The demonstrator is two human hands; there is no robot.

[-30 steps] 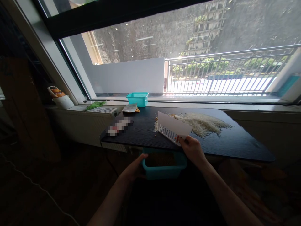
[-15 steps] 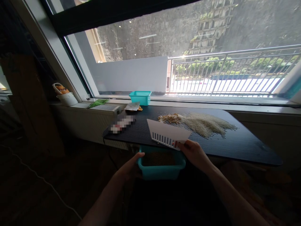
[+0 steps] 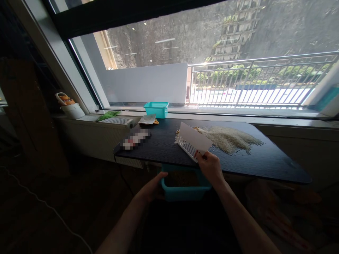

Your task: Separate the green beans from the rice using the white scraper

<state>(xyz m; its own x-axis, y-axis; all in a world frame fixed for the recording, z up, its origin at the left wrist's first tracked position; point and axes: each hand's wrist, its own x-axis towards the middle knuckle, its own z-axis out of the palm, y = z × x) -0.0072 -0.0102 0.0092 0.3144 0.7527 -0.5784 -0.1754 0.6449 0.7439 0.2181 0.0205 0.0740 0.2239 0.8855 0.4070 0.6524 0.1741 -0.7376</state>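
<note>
Right hand (image 3: 211, 166) pinching white slotted scraper (image 3: 196, 138) at dark table's (image 3: 159, 144) ten o'clock; left hand (image 3: 155, 185) gripping teal bin (image 3: 186, 194) at seven, below near edge. Pale grain (image 3: 233, 139) lying at two; aqua tub (image 3: 156, 112) sitting farther toward ten; window (image 3: 148, 53) glaring at twelve; radiator (image 3: 95, 141) standing at nine.

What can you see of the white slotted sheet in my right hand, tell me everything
The sheet is thin, flat and whitish, apparently stiff plastic, with a row of narrow slots along its lower edge and a small reddish mark near the right hand, which grips it at its near end. It is held tilted over the dark table, left of most of the pale grains and hiding some of them. Whether its lower edge touches the table is unclear.
</note>
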